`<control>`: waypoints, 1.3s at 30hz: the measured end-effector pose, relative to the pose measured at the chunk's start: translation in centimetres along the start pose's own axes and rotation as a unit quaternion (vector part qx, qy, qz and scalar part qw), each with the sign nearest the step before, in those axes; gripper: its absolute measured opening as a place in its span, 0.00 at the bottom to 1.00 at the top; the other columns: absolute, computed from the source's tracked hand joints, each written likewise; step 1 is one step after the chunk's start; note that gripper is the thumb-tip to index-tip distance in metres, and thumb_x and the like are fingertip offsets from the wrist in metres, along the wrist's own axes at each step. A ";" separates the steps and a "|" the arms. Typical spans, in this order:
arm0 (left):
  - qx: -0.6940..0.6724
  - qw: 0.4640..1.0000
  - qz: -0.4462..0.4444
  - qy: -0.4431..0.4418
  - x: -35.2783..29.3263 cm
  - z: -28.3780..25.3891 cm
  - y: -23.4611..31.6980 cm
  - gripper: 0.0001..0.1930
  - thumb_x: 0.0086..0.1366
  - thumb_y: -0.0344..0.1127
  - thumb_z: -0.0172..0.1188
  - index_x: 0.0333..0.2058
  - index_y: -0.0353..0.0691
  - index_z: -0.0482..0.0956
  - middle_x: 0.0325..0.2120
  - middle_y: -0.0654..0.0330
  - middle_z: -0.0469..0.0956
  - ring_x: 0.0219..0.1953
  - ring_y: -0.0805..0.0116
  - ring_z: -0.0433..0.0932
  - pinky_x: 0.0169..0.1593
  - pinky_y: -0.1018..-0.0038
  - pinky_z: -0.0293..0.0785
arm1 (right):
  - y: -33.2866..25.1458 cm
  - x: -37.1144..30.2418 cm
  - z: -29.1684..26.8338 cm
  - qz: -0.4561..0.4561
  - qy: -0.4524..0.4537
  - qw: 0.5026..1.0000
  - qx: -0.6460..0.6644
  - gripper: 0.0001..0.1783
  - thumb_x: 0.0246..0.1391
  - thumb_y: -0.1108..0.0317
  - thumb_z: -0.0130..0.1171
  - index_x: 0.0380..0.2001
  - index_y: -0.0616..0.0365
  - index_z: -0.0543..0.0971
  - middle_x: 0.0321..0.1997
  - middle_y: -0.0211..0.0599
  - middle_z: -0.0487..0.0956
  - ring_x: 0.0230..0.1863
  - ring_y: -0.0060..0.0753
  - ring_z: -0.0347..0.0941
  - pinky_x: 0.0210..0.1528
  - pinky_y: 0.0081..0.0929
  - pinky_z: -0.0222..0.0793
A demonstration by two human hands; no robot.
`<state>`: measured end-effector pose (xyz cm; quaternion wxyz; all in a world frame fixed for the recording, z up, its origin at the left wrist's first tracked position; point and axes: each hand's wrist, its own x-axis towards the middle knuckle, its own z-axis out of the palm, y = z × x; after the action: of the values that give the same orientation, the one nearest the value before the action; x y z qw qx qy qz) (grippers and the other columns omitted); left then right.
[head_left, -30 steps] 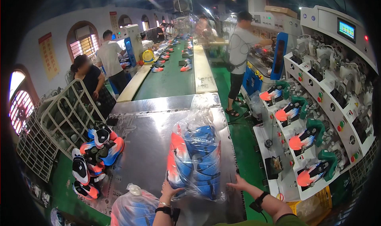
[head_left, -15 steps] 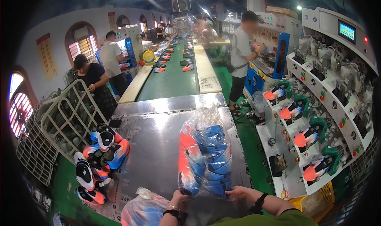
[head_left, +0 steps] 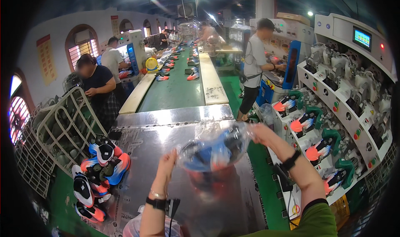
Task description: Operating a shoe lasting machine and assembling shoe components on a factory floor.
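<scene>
A clear plastic bag (head_left: 208, 155) packed with blue, white and coral shoe uppers hangs over the metal table (head_left: 154, 178). At the bag's left edge, my left hand (head_left: 168, 157) is closed on the plastic. My right hand (head_left: 262, 134) grips the far right edge, its arm stretched forward. Blur softens the bag's lower part, so the uppers inside cannot be counted. Close to my left forearm, another tied plastic bag (head_left: 135, 225) sits at the table's near edge, mostly cut off.
Shoe uppers (head_left: 104, 170) are piled at the table's left edge beside a wire cart (head_left: 66, 120). A conveyor belt (head_left: 179, 87) carrying uppers runs away ahead. On the right stands a machine (head_left: 333, 87) with uppers on green holders. People work on both sides.
Both hands have moved forward and apart, lifting and tipping the bag of uppers off the table. The head view has shifted slightly.
</scene>
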<state>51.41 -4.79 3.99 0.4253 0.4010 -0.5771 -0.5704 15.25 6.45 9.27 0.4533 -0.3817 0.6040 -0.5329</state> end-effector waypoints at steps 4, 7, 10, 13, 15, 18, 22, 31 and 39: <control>-0.059 0.995 0.060 0.051 3.2 -0.4 6.1 0.18 0.61 0.46 0.53 0.20 0.39 0.77 0.15 0.73 0.68 0.19 0.83 0.59 0.24 0.83 0.53 | -7.9 1.4 -0.6 -0.054 0.055 0.996 0.035 0.20 0.54 0.53 0.52 0.26 0.62 0.76 0.17 0.33 0.74 0.13 0.21 0.63 0.13 0.20 0.57; -0.097 0.974 0.187 0.086 0.9 -0.9 12.1 0.15 0.61 0.43 0.54 0.22 0.40 0.77 0.16 0.73 0.69 0.21 0.85 0.61 0.27 0.85 0.54 | -13.8 -4.7 -0.9 -0.177 0.052 0.982 -0.041 0.20 0.54 0.51 0.50 0.26 0.58 0.76 0.16 0.28 0.73 0.14 0.19 0.65 0.14 0.16 0.55; -0.115 0.959 0.256 0.049 -5.8 -1.7 14.6 0.07 0.61 0.35 0.55 0.27 0.39 0.76 0.21 0.73 0.70 0.24 0.86 0.62 0.29 0.85 0.57 | -15.2 -14.6 -1.0 -0.194 0.064 0.978 -0.044 0.14 0.52 0.58 0.51 0.24 0.57 0.75 0.16 0.26 0.72 0.15 0.14 0.65 0.13 0.14 0.56; 0.005 0.899 0.380 0.218 -18.1 -1.3 14.4 0.14 0.55 0.41 0.57 0.21 0.35 0.72 0.19 0.67 0.69 0.24 0.76 0.67 0.30 0.82 0.59 | -13.1 -25.9 -2.3 -0.213 0.070 0.971 -0.081 0.11 0.48 0.62 0.55 0.21 0.58 0.73 0.16 0.27 0.71 0.16 0.17 0.67 0.18 0.14 0.62; -0.007 0.950 0.302 -0.075 -22.5 -1.1 13.9 0.25 0.52 0.48 0.57 0.05 0.39 0.61 0.07 0.65 0.58 0.12 0.72 0.60 0.19 0.78 0.53 | -9.2 -31.5 -1.5 -0.154 0.090 0.980 -0.088 0.08 0.46 0.69 0.57 0.20 0.61 0.73 0.21 0.36 0.76 0.23 0.25 0.72 0.27 0.21 0.70; 0.118 0.922 0.019 -0.367 -23.6 -0.8 5.6 0.23 0.53 0.44 0.59 0.12 0.34 0.61 0.09 0.61 0.54 0.12 0.68 0.53 0.18 0.71 0.51 | -1.3 -30.1 -4.7 -0.032 -0.325 0.823 -0.465 0.11 0.48 0.63 0.56 0.25 0.60 0.75 0.20 0.39 0.76 0.25 0.41 0.75 0.27 0.31 0.70; 0.342 0.810 -0.255 -0.402 -26.2 2.4 -3.2 0.22 0.53 0.48 0.59 0.14 0.34 0.68 0.12 0.57 0.63 0.17 0.66 0.62 0.23 0.71 0.60 | 9.6 -29.8 -1.5 0.070 -0.259 0.717 -0.644 0.29 0.41 0.58 0.62 0.44 0.61 0.66 0.31 0.48 0.75 0.35 0.52 0.73 0.36 0.42 0.69; 0.310 0.949 -0.061 0.017 -20.9 2.7 -17.4 0.28 0.38 0.49 0.71 0.31 0.33 0.72 0.29 0.51 0.74 0.31 0.60 0.73 0.38 0.67 0.69 | 31.2 -19.6 0.2 -0.001 -0.044 0.859 -0.510 0.56 0.31 0.49 0.68 0.57 0.67 0.49 0.51 0.56 0.66 0.51 0.54 0.65 0.51 0.38 0.64; 0.369 0.880 -0.271 -0.130 -14.2 1.7 -28.6 0.45 0.35 0.54 0.71 0.47 0.27 0.65 0.41 0.43 0.73 0.47 0.55 0.72 0.47 0.69 0.68 | 38.7 -15.6 5.6 0.288 -0.097 0.941 -0.148 0.26 0.35 0.64 0.66 0.41 0.62 0.74 0.32 0.41 0.77 0.31 0.34 0.72 0.34 0.30 0.71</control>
<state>53.70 8.44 -25.05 -0.0035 0.5916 -0.6648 -0.4562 26.11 25.00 -26.98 0.5822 -0.3040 0.7131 -0.2451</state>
